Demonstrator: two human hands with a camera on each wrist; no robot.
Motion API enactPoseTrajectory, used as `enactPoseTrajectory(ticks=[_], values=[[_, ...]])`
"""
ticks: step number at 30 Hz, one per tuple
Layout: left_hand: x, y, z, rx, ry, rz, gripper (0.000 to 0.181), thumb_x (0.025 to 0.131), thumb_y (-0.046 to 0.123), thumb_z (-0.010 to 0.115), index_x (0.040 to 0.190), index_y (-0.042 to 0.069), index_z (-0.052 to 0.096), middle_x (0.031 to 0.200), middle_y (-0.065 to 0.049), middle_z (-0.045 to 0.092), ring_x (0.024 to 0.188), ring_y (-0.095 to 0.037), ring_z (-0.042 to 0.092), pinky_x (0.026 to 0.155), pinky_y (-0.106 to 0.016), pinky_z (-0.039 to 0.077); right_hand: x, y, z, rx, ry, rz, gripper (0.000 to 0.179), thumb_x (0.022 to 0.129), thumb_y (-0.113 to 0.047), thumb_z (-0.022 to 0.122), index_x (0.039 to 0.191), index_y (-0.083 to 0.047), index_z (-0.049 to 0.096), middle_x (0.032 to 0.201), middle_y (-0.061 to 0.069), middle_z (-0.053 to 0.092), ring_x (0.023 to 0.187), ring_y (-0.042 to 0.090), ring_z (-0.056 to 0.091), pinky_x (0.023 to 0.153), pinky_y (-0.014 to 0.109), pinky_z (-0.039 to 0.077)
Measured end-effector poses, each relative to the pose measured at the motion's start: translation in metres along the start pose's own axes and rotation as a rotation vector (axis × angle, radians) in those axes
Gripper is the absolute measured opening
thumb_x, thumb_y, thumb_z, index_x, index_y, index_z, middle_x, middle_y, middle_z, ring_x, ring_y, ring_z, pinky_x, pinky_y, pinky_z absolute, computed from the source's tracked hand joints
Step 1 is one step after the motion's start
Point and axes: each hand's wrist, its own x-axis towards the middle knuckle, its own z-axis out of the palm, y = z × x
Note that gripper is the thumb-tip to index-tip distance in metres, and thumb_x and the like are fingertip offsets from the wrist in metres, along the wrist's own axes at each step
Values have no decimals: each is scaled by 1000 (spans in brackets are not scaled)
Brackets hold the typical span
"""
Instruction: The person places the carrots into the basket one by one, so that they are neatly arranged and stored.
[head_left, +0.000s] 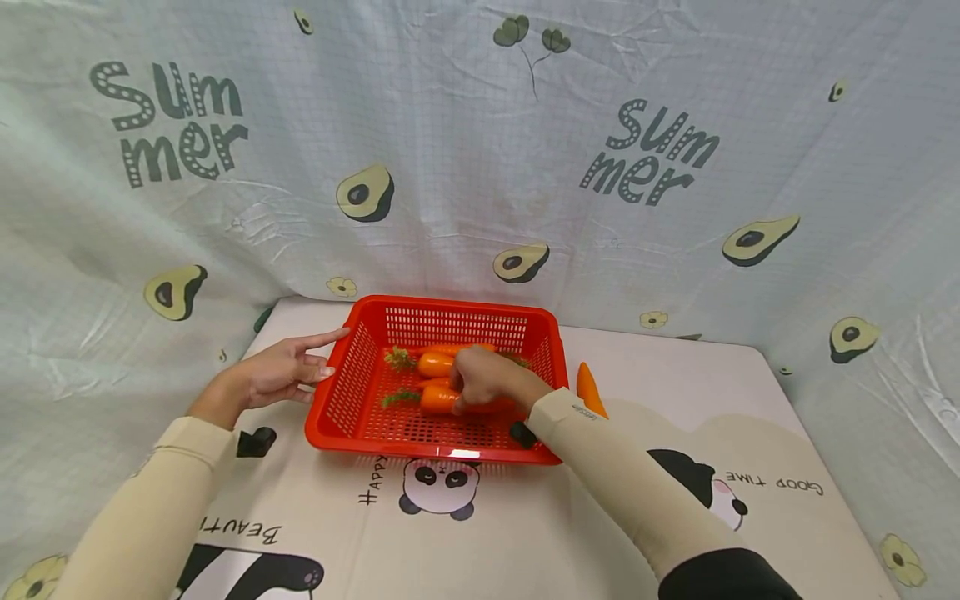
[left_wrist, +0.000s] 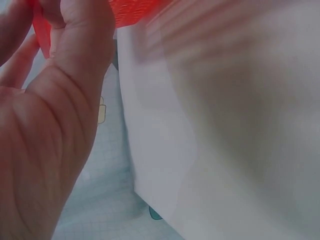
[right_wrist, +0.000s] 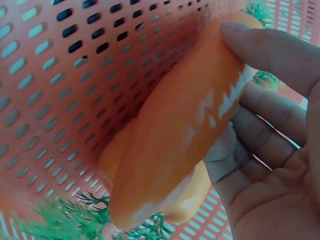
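Note:
A red plastic basket (head_left: 431, 452) with slotted walls stands on the table. My left hand (head_left: 281, 372) grips its left rim; in the left wrist view a strip of red rim (left_wrist: 42, 31) shows between the thumb and fingers. Inside the basket, my right hand (head_left: 483, 379) holds an orange carrot (head_left: 438, 399) with a green leafy top. The right wrist view shows this carrot (right_wrist: 175, 115) pinched between thumb and fingers (right_wrist: 272, 125). Other carrots (head_left: 435, 364) lie behind it in the basket, partly hidden by the right hand.
An orange carrot (head_left: 590, 389) lies on the table just right of the basket, partly behind the right forearm. The pale table (head_left: 405, 550) bears printed pandas and words. A white curtain (head_left: 450, 125) with avocado prints hangs along the back and sides.

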Motion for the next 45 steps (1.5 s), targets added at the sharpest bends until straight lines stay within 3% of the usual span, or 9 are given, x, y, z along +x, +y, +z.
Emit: enactPoseTrajectory(ticks=[6, 11, 16, 19, 25, 28, 32, 38, 45], values=[[1, -1, 1, 2, -1, 2, 85, 103, 10, 63, 169, 23, 11, 104, 0, 70, 87, -13, 69, 84, -38, 65, 2, 4, -1, -39, 11, -69, 19, 86, -20, 86, 99, -8, 83, 96, 3, 79, 88, 17, 70, 85, 31, 62], [0, -1, 0, -3, -4, 3, 85, 103, 11, 63, 169, 23, 11, 104, 1, 70, 87, -13, 69, 84, -38, 65, 5, 6, -1, -49, 27, -72, 20, 86, -19, 86, 102, -7, 83, 100, 5, 80, 92, 17, 72, 88, 33, 62], [0, -1, -1, -7, -1, -3, 85, 103, 11, 63, 169, 24, 11, 104, 0, 70, 88, -14, 69, 84, -39, 65, 4, 7, -2, 9, 56, -88, 14, 85, -14, 85, 97, -7, 83, 94, 4, 79, 85, 16, 69, 83, 31, 62], [1, 0, 0, -4, 0, -4, 85, 103, 11, 63, 169, 24, 11, 104, 0, 70, 88, -14, 69, 84, -39, 65, -3, 7, -6, 110, 98, -79, 10, 85, -10, 85, 94, -7, 84, 91, 4, 80, 84, 15, 69, 82, 30, 63], [1, 0, 1, 9, 12, -6, 84, 104, 12, 63, 169, 24, 11, 105, -1, 70, 89, -15, 70, 85, -39, 65, -24, 13, -23, 389, 241, -31, 7, 86, -9, 84, 91, -4, 85, 89, 5, 81, 77, 14, 67, 70, 27, 59], [1, 0, 0, 13, 13, -3, 84, 104, 13, 63, 169, 24, 11, 107, -1, 70, 90, -15, 70, 85, -39, 65, -37, 21, -32, 477, 299, -14, 10, 86, -10, 84, 93, -3, 85, 89, 6, 81, 73, 15, 65, 64, 25, 56], [0, 0, -1, 22, 14, -1, 84, 104, 13, 62, 169, 24, 10, 107, 0, 70, 89, -14, 69, 84, -38, 65, -54, 33, -40, 528, 346, 26, 9, 85, -13, 85, 91, -7, 86, 90, 5, 81, 75, 14, 67, 66, 27, 57], [-1, 2, 0, 21, 12, -4, 84, 104, 12, 61, 169, 22, 9, 104, 2, 70, 87, -12, 69, 80, -36, 65, -88, 57, -47, 617, 379, 101, 13, 88, -12, 82, 98, -3, 84, 94, 11, 82, 83, 20, 77, 80, 37, 64], [-1, 3, 2, 26, 5, -13, 85, 104, 12, 62, 169, 24, 8, 105, 3, 70, 87, -12, 68, 79, -35, 64, -132, 97, -38, 627, 456, 236, 16, 92, -17, 80, 101, -5, 84, 98, 11, 81, 88, 27, 77, 91, 48, 63]])
